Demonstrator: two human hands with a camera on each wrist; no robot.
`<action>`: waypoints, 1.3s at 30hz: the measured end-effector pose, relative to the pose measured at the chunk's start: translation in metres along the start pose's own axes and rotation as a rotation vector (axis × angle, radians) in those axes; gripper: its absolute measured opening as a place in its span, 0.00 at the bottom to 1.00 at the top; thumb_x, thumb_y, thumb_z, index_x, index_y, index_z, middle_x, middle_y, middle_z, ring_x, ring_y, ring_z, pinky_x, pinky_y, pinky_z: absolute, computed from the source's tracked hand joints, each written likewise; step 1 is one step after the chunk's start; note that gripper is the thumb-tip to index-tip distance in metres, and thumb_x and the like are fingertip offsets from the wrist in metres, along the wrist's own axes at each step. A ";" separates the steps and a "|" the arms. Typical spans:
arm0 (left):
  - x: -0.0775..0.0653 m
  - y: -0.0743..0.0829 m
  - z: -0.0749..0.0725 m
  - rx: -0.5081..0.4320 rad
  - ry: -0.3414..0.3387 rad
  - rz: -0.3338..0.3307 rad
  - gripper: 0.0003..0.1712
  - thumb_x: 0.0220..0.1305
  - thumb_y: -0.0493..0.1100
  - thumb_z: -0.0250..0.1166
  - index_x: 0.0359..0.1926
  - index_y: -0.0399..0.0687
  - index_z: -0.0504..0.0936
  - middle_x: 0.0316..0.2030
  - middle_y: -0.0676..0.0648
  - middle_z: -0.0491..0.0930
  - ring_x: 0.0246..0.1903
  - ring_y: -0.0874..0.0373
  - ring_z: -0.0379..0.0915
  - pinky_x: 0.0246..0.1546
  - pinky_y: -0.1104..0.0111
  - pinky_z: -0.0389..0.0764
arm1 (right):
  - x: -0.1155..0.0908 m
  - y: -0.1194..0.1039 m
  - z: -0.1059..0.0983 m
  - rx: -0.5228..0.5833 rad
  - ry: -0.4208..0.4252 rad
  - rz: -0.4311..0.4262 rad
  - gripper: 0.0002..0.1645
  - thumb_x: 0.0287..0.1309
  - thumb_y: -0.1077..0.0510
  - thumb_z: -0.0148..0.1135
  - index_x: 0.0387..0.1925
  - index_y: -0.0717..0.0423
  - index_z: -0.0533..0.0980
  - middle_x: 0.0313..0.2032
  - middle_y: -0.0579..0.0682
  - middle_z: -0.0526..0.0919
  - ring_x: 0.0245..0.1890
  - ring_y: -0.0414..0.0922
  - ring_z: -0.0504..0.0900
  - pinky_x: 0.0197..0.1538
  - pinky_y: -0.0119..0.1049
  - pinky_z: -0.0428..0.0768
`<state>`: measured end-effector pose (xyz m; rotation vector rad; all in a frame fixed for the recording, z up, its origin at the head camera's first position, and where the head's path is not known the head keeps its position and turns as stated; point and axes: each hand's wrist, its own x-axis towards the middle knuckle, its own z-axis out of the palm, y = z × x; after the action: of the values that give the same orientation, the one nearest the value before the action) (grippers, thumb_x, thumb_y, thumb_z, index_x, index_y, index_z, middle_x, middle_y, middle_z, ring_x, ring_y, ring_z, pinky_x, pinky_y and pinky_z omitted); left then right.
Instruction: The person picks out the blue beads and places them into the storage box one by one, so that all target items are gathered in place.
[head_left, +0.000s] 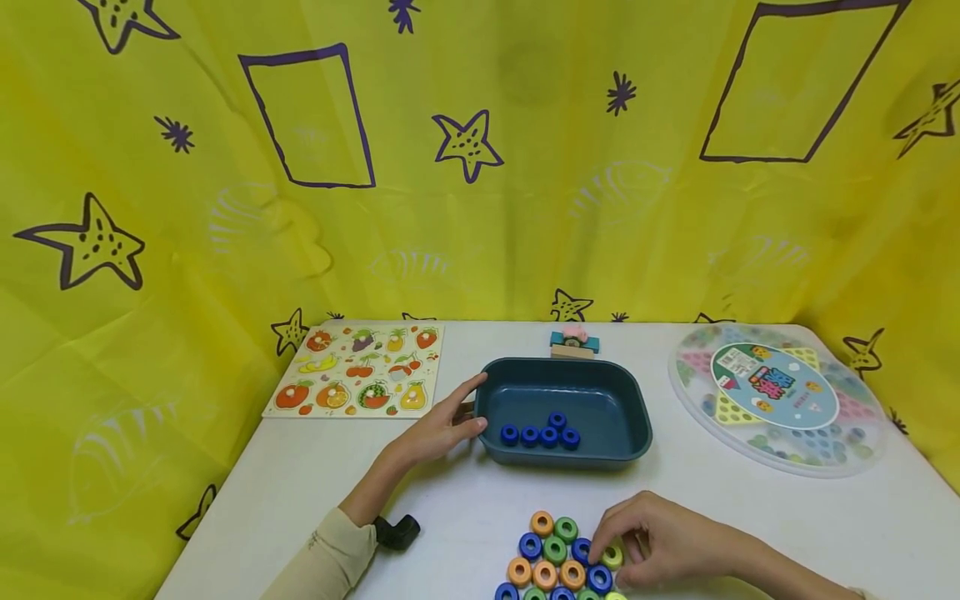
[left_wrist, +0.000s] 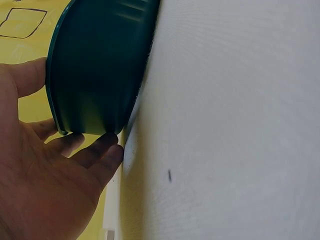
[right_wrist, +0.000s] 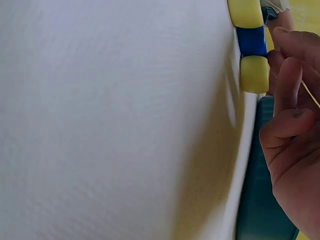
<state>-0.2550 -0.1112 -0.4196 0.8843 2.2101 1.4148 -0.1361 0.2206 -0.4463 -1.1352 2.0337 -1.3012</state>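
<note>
A dark teal tray (head_left: 607,417) stands on the table with several blue ring beads (head_left: 550,437) inside, towards its near left. My left hand (head_left: 442,422) grips the tray's left end. In the left wrist view, the thumb and bent fingers (left_wrist: 102,150) spread across the tray wall (left_wrist: 95,75). At the front lies a packed group of orange, green, blue and yellow ring beads (head_left: 555,550). My right hand (head_left: 667,537) is over its right side, index finger and thumb apart. In the right wrist view a fingertip is right by a blue bead (right_wrist: 251,41) between two yellow ones.
A fruit picture board (head_left: 360,371) lies at the back left. Behind the tray sits a small toy (head_left: 575,340) of wood, blue and pink. A round clear board-game case (head_left: 776,400) lies at the right. Yellow patterned cloth (head_left: 517,225) encloses the table's back and sides.
</note>
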 end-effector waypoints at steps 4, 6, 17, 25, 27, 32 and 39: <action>0.000 0.000 0.000 0.000 0.002 -0.004 0.39 0.68 0.40 0.55 0.73 0.48 0.44 0.71 0.43 0.43 0.63 0.39 0.55 0.61 0.53 0.60 | -0.001 0.001 0.002 -0.016 -0.004 -0.016 0.17 0.51 0.64 0.66 0.43 0.44 0.81 0.37 0.41 0.82 0.21 0.27 0.70 0.17 0.25 0.71; 0.001 0.000 0.000 -0.007 0.001 -0.001 0.39 0.68 0.39 0.55 0.73 0.47 0.44 0.71 0.42 0.43 0.63 0.39 0.54 0.61 0.52 0.59 | -0.001 0.001 0.002 -0.031 -0.005 -0.016 0.17 0.51 0.63 0.66 0.43 0.43 0.81 0.37 0.40 0.82 0.20 0.27 0.69 0.17 0.25 0.70; 0.003 -0.009 0.000 -0.024 -0.007 0.016 0.39 0.68 0.39 0.55 0.73 0.46 0.44 0.71 0.42 0.42 0.63 0.39 0.54 0.60 0.51 0.59 | 0.001 0.002 0.004 -0.102 -0.032 0.003 0.18 0.52 0.60 0.66 0.45 0.39 0.81 0.39 0.36 0.81 0.19 0.26 0.67 0.16 0.24 0.68; 0.010 -0.036 0.004 -0.014 0.042 0.011 0.39 0.68 0.42 0.56 0.73 0.58 0.45 0.71 0.51 0.44 0.63 0.46 0.56 0.60 0.56 0.61 | 0.003 0.004 0.006 -0.175 -0.050 0.025 0.20 0.50 0.59 0.67 0.45 0.36 0.80 0.38 0.33 0.80 0.19 0.25 0.67 0.16 0.24 0.68; 0.010 -0.037 0.004 -0.019 0.046 0.013 0.39 0.68 0.43 0.56 0.73 0.59 0.45 0.71 0.53 0.44 0.63 0.47 0.57 0.60 0.57 0.61 | 0.004 0.004 0.006 -0.182 -0.050 0.025 0.20 0.50 0.59 0.67 0.45 0.36 0.80 0.37 0.32 0.80 0.19 0.25 0.67 0.16 0.24 0.68; 0.010 -0.038 0.005 -0.024 0.048 0.015 0.39 0.67 0.46 0.57 0.73 0.60 0.46 0.70 0.56 0.45 0.63 0.49 0.58 0.60 0.59 0.62 | 0.004 0.001 0.003 -0.172 -0.040 0.017 0.19 0.50 0.59 0.67 0.44 0.36 0.81 0.37 0.33 0.80 0.19 0.25 0.68 0.16 0.24 0.69; 0.010 -0.038 0.005 -0.021 0.045 0.029 0.40 0.67 0.47 0.57 0.73 0.59 0.46 0.71 0.53 0.45 0.62 0.48 0.58 0.60 0.58 0.62 | 0.006 -0.017 -0.019 -0.154 0.001 -0.015 0.17 0.51 0.58 0.68 0.44 0.39 0.81 0.35 0.36 0.81 0.18 0.27 0.65 0.16 0.24 0.67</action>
<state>-0.2710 -0.1128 -0.4557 0.8897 2.2196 1.4820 -0.1468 0.2221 -0.4220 -1.2189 2.1615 -1.1684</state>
